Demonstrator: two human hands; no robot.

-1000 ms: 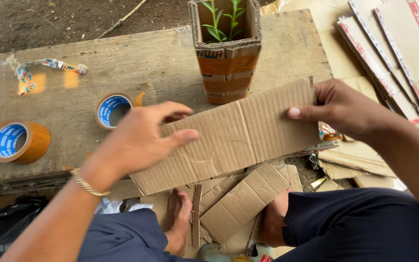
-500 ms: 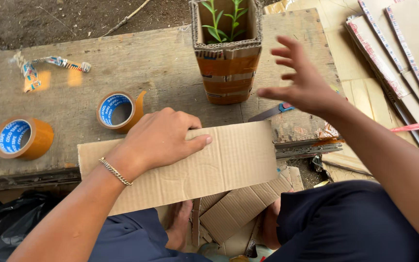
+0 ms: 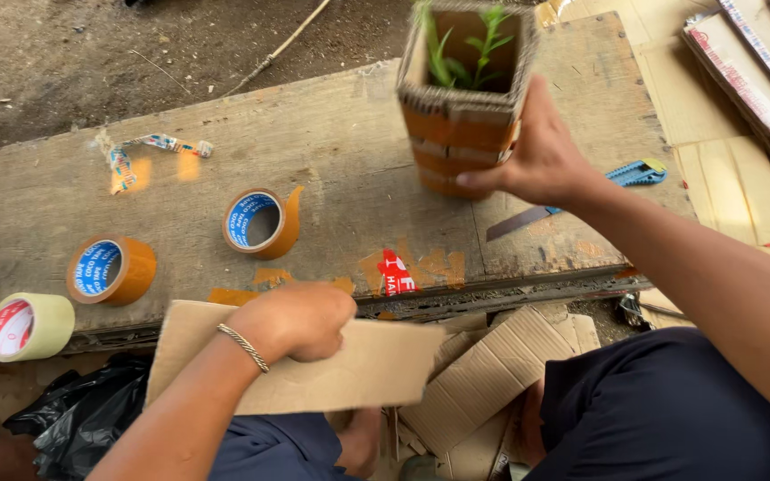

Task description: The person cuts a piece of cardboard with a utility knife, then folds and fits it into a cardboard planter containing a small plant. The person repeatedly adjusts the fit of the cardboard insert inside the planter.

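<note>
On the wooden board (image 3: 331, 134) two brown tape rolls (image 3: 262, 223) lie at the left, a pale tape roll (image 3: 28, 326) at its near left end, and a blue cutter (image 3: 581, 191) lies at the right. The right hand (image 3: 541, 156) grasps the upright cardboard planter (image 3: 463, 98) at the far side, opening up. The left hand (image 3: 300, 321) is clenched on a flat cardboard sheet (image 3: 349, 370) near the lap, its long axis running left to right.
</note>
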